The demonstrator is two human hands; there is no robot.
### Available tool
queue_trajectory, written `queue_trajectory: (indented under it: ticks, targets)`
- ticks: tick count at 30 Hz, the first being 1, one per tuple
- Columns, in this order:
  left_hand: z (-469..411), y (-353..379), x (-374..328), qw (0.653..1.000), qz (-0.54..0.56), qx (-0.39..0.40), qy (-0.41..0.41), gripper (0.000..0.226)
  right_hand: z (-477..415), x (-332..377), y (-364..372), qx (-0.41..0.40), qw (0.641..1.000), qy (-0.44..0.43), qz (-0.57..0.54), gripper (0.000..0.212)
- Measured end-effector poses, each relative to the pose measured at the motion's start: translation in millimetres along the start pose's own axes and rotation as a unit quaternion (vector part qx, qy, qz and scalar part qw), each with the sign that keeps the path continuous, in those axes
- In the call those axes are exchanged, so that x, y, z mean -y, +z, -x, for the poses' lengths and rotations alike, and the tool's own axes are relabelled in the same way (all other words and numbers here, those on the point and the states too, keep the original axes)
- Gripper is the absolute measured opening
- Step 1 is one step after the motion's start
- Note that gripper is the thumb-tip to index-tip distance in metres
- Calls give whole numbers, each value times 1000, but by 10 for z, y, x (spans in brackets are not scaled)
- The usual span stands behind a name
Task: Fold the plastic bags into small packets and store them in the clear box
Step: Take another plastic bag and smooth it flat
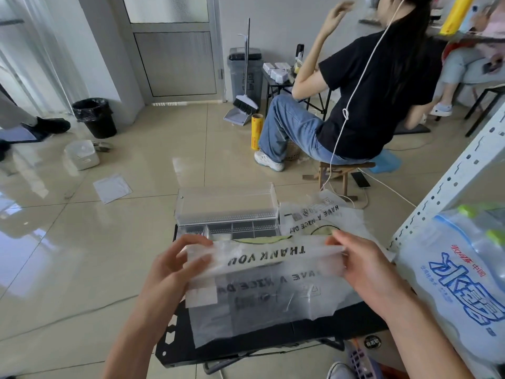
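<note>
Head view: a person's left hand (175,265) and right hand (363,266) each pinch one end of a see-through plastic bag (262,255) printed THANK YOU, fingers curled over its folded top edge. The bag lies on a small black table (273,343), just on the near side of the clear box (226,203). The box stands open, its lid tilted back. A second printed bag (322,214) lies just right of the box. Beyond the box, another person (377,91) sits on a stool (336,170).

My bag (262,258) reads THANK YOU, lower down HAVE A NICE DAY — the second bag (328,214) repeats that line.
</note>
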State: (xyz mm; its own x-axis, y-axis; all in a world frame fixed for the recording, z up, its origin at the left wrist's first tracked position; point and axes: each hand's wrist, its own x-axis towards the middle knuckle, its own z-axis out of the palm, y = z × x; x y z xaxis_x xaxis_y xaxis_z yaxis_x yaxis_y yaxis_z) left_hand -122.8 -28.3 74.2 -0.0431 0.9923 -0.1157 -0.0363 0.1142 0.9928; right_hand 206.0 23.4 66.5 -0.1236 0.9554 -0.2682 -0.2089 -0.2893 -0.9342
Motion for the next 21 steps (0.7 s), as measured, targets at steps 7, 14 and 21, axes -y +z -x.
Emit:
queue_trajectory:
  ticks: [7, 14, 21]
  targets:
    - [5, 93, -18, 987, 140, -17, -79, 45, 23, -14, 20, -8, 999, -28, -31, 65]
    - [53, 147, 37, 992, 70, -12, -104, 27, 42, -45, 11, -18, 999, -10, 38, 41]
    - [34, 36, 92, 999, -5, -38, -19, 26, 69, -75, 36, -22, 973, -63, 222, 56]
